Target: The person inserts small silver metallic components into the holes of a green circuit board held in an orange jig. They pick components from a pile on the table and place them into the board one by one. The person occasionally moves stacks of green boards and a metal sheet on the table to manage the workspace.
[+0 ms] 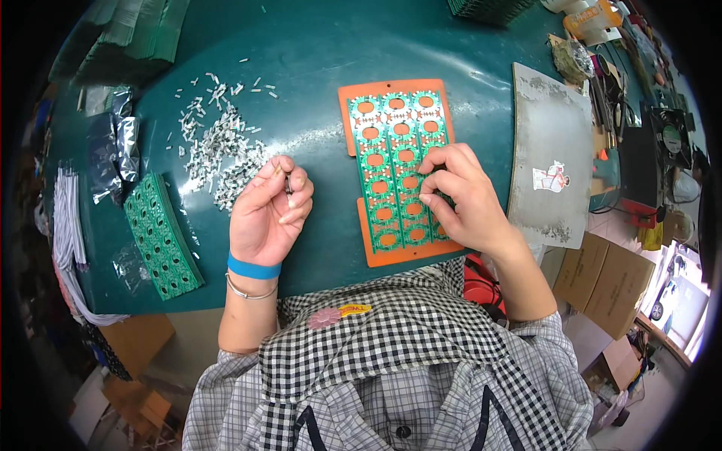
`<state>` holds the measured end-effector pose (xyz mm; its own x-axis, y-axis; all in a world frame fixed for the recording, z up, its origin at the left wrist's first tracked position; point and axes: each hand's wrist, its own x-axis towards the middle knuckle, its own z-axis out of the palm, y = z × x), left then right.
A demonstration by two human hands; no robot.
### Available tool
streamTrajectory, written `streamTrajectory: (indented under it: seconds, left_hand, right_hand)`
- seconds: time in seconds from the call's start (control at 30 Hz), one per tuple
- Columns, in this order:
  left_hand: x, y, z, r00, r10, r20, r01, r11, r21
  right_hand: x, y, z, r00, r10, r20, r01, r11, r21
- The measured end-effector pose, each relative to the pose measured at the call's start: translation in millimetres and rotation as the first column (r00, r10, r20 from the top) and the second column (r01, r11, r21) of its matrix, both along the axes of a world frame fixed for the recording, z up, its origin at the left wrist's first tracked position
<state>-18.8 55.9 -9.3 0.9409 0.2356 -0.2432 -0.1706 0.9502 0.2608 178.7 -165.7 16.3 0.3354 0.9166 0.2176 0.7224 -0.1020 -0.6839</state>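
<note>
My left hand [263, 210], with a blue band at the wrist, is turned palm up beside a loose pile of small white-and-dark parts [226, 154]. Its fingers are curled round a small dark piece [289, 185], whose kind I cannot tell. My right hand [468, 199] reaches over the right column of a green circuit board panel [406, 169], thumb and fingers drawn together at its surface. Whatever is between those fingertips is hidden. The panel, with rows of oval openings, lies on an orange tray [358, 143].
At the left lie a stack of green boards [160, 237], silvery bags [124, 143] and a bundle of white strips [68, 218]. More stacked boards [131, 37] stand at the far left. A worn grey metal plate [549, 143] rests at the right, with cardboard boxes [604, 284] below.
</note>
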Motion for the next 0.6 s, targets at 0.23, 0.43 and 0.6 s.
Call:
streamTrajectory:
  seconds: [0.23,0.43,0.6]
  left_hand:
    - [-4.2,0.5,-2.6,0.996,0.011,-0.092,0.000,0.994,0.113]
    - [-4.1,-3.1,0.4,0.979,-0.007,-0.205,0.059,0.967,0.247]
    - [-4.5,-10.0,-1.2,0.963,0.008,-0.270,0.106,0.908,0.405]
  right_hand:
    - [1.2,-0.9,-3.4,1.000,0.013,0.016,-0.013,1.000,0.001]
    - [0.2,0.9,-5.3,0.998,0.025,0.063,-0.027,0.999,0.036]
    - [-4.5,1.4,-7.1,0.977,0.061,0.205,-0.064,0.998,0.011]
